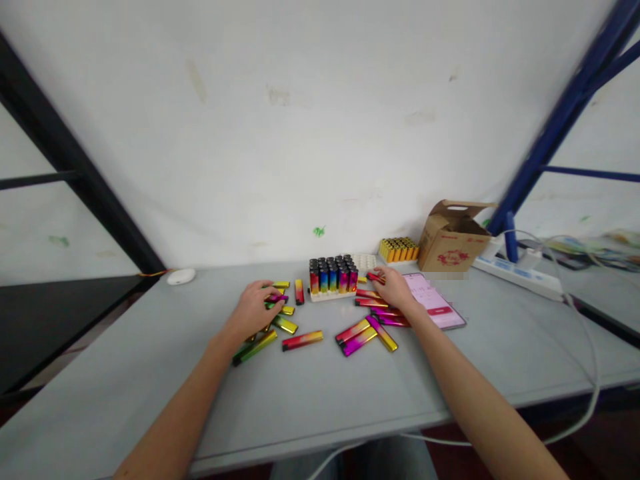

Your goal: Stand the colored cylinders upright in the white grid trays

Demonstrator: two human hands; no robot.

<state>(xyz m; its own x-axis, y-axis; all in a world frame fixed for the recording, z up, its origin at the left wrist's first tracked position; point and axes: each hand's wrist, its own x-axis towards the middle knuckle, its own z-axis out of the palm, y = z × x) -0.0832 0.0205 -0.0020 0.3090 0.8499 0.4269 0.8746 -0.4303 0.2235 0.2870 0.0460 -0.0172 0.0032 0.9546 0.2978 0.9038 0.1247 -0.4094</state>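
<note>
Several shiny rainbow-coloured sticks lie scattered on the grey table. My left hand rests on a cluster of them at the left, fingers curled around one stick. My right hand pinches a red stick just right of a white tray that holds several upright sticks with black tops. More sticks lie under and beside my right wrist.
A phone with a pink screen lies right of my right hand. Behind it stand a tray of yellow sticks, a brown cardboard box, and a white power strip with cables. A white oval object sits far left.
</note>
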